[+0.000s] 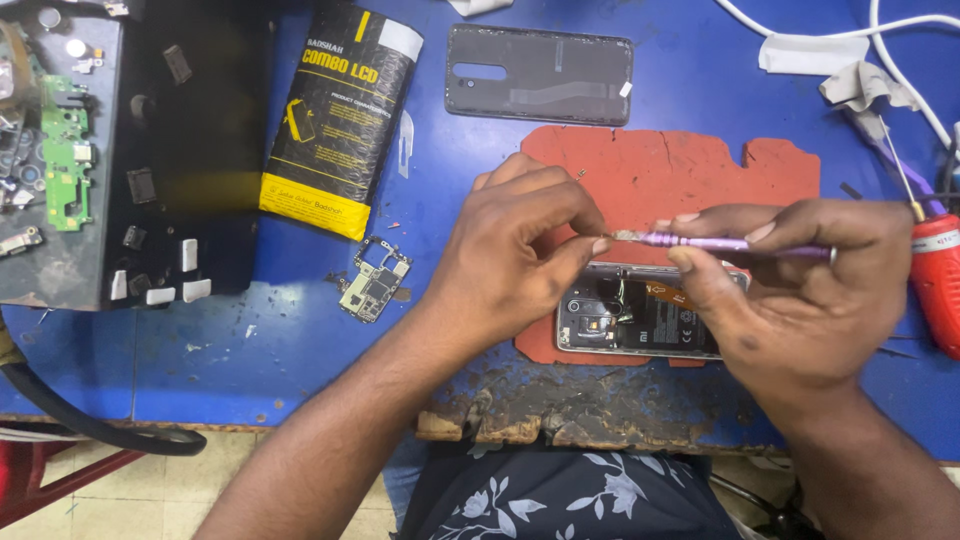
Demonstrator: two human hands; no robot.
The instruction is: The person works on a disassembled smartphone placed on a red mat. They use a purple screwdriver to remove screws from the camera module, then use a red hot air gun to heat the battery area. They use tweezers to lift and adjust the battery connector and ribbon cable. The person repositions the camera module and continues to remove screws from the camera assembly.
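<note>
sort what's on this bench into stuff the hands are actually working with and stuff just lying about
In use:
left hand, fingertips pinched at the tool's tip
right hand, holding the purple screwdriver
opened phone
red mat

Lying about:
phone back cover
black and yellow packet
small circuit board
green circuit board
red-handled tool

Left hand (520,250) pinches its fingertips together, meeting the curled, gripping right hand (790,285) at centre.

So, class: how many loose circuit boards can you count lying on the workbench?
2. A small grey circuit board lies on the blue bench left of the left hand; a green circuit board lies on the dark tray far left. More may be hidden.
</note>
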